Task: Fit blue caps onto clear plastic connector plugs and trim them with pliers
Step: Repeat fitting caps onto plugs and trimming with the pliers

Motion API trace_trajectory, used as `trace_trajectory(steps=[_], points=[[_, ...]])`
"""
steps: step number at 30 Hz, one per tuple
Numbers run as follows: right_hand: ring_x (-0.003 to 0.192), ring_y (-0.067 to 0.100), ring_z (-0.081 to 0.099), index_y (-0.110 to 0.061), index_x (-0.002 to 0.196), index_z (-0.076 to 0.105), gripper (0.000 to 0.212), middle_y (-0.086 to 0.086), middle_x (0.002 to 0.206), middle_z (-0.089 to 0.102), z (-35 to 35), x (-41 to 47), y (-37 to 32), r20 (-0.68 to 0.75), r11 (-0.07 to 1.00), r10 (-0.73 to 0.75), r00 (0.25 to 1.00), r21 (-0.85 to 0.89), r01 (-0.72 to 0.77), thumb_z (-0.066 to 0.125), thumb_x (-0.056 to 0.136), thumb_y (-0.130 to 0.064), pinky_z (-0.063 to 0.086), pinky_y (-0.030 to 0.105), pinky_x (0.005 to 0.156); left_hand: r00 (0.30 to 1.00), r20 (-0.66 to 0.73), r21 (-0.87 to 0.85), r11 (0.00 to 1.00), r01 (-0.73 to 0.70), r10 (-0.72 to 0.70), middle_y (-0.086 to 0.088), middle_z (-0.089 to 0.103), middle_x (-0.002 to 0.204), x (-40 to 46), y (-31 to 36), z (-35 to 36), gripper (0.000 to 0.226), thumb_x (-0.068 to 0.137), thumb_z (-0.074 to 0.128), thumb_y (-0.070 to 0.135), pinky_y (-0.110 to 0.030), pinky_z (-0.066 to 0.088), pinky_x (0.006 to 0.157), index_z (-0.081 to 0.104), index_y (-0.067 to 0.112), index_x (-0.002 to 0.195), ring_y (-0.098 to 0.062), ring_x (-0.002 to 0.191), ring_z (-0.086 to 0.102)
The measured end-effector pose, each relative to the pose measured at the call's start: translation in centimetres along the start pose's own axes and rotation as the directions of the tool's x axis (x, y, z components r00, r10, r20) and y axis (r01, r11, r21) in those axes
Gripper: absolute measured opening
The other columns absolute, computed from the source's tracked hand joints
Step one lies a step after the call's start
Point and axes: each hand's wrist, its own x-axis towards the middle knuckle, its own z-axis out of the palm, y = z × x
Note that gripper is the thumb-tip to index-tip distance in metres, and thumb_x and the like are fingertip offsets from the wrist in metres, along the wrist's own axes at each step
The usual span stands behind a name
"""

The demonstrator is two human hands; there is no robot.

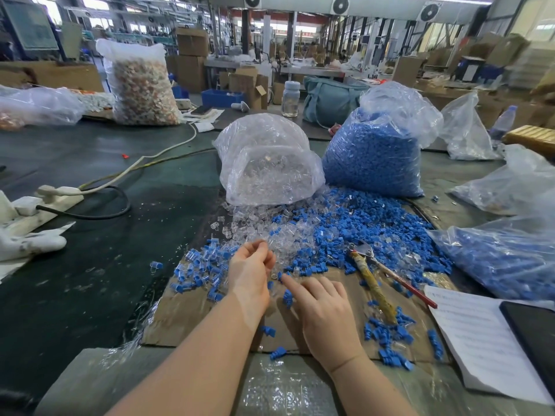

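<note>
Dark tabletop [90,265], with a flattened cardboard sheet [192,319] laid at its near edge as a work mat. Left hand [250,273]: fingers curled inward over the near fringe of the loose clear plugs [255,226]; whether anything sits between the fingertips cannot be made out. Right hand [322,310]: fingers relaxed, index finger extended flat on the cardboard, its tip touching a small blue cap [280,276] just beside a clear piece. Loose blue caps [360,223]: a broad heap spilling from the middle of the tabletop toward the right, mingled with the clear plugs along its left side. Capped plugs [198,265]: a scatter of clear-and-blue pieces to the left of the left hand, on and beside the cardboard. Pliers [372,274]: lying untouched on the cardboard to the right of both hands, head toward the heap, one handle wrapped in yellowish tape, the other red. Behind the heap, side by side: a clear bag of clear plugs [267,163] and a clear bag of blue caps [375,154], both upright. Near right: printed paper [474,334] with a dark tablet [531,334] lying on it. Left edge: a white power strip [45,202] with cables.
</note>
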Motion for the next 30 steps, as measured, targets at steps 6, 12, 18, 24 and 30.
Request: trace_trajectory(steps=[6, 12, 18, 24, 30], points=[[0.073, 0.022, 0.066, -0.009, 0.087, 0.071, 0.032, 0.002, 0.080, 0.070, -0.5, 0.2, 0.3, -0.030, 0.967, 0.253, 0.967, 0.044, -0.251, 0.082, 0.060, 0.004, 0.051, 0.033, 0.066, 0.984, 0.084, 0.415, 0.892, -0.176, 0.155, -0.002, 0.061, 0.070, -0.6, -0.7, -1.3, 0.012, 0.091, 0.054, 0.006, -0.025, 0.047, 0.059, 0.061, 0.013, 0.084, -0.011, 0.062, 0.055], [0.072, 0.021, 0.061, -0.011, 0.083, 0.068, 0.008, 0.000, 0.079, 0.068, -0.6, 0.2, 0.4, 0.044, 0.889, 0.411, 0.911, 0.204, -0.411, 0.069, 0.082, -0.004, 0.040, 0.029, 0.069, 0.953, 0.189, 0.550, 0.779, -0.302, 0.236, -0.004, 0.067, 0.067, -2.0, -1.5, -2.8, 0.015, 0.088, 0.059, 0.005, -0.022, 0.052, 0.053, 0.066, 0.016, 0.081, -0.006, 0.054, 0.060], [0.075, 0.018, 0.058, -0.014, 0.080, 0.066, 0.006, -0.004, 0.078, 0.066, -0.8, 0.2, 0.6, 0.096, 0.852, 0.445, 0.890, 0.260, -0.454, 0.069, 0.083, -0.010, 0.038, 0.028, 0.070, 0.913, 0.297, 0.691, 0.597, -0.408, 0.280, 0.010, 0.068, 0.083, -2.1, -3.2, -3.7, 0.020, 0.086, 0.064, 0.011, -0.022, 0.053, 0.077, 0.065, 0.031, 0.086, -0.006, 0.082, 0.065], [0.076, 0.014, 0.055, -0.016, 0.078, 0.063, 0.008, -0.008, 0.078, 0.061, -0.8, 0.2, 0.5, 0.135, 0.879, 0.372, 0.918, 0.265, -0.395, 0.068, 0.084, -0.017, 0.041, 0.031, 0.071, 0.867, 0.379, 0.725, 0.479, -0.495, 0.323, 0.023, 0.061, 0.076, -2.5, -3.2, -3.8, 0.019, 0.085, 0.065, 0.015, 0.001, 0.040, 0.066, 0.063, 0.034, 0.084, 0.011, 0.074, 0.057], [0.074, 0.013, 0.053, -0.020, 0.075, 0.060, 0.012, -0.013, 0.075, 0.057, -0.7, 0.1, 0.5, 0.158, 0.891, 0.354, 0.922, 0.244, -0.384, 0.069, 0.083, -0.018, 0.036, 0.030, 0.070, 0.859, 0.412, 0.712, 0.480, -0.512, 0.306, 0.021, 0.061, 0.076, -2.6, -3.2, -3.8, 0.021, 0.085, 0.066, 0.014, 0.000, 0.040, 0.065, 0.062, 0.034, 0.081, 0.011, 0.073, 0.056]])
